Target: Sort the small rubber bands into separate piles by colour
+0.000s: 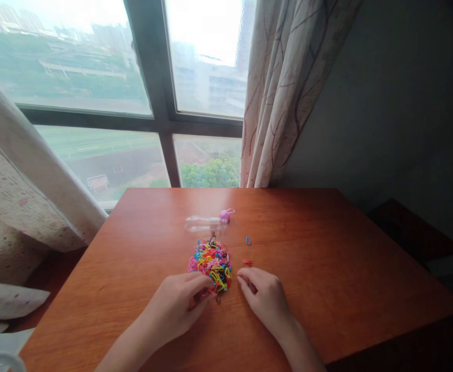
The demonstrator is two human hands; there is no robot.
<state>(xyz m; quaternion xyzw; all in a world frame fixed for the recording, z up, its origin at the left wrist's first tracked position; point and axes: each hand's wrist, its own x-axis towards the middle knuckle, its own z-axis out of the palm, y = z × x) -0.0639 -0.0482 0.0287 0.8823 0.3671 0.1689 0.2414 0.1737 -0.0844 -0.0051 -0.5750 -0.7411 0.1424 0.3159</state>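
A loose heap of small multicoloured elastic bands (213, 258) lies on the wooden table (152, 243). At the heap's lower left edge is my left hand (180, 299), fingers curled and thumb and fingertips closed at the bands; what they pinch, if anything, is hidden. My right hand (265, 294) rests to the right of the heap, with thumb and forefinger drawn together in a pinch. Whether anything is between those fingertips is too small to make out. Just beyond them lie a few red elastic bands (247, 263). Farther back sits a single blue band (248, 240).
Behind the heap lies a clear plastic container (203, 223) on its side, with a pink ball-shaped lid (225, 215) with a loop at its right end. The table's back edge meets a window (206, 160) between two curtains. A white object (1, 351) shows at lower left.
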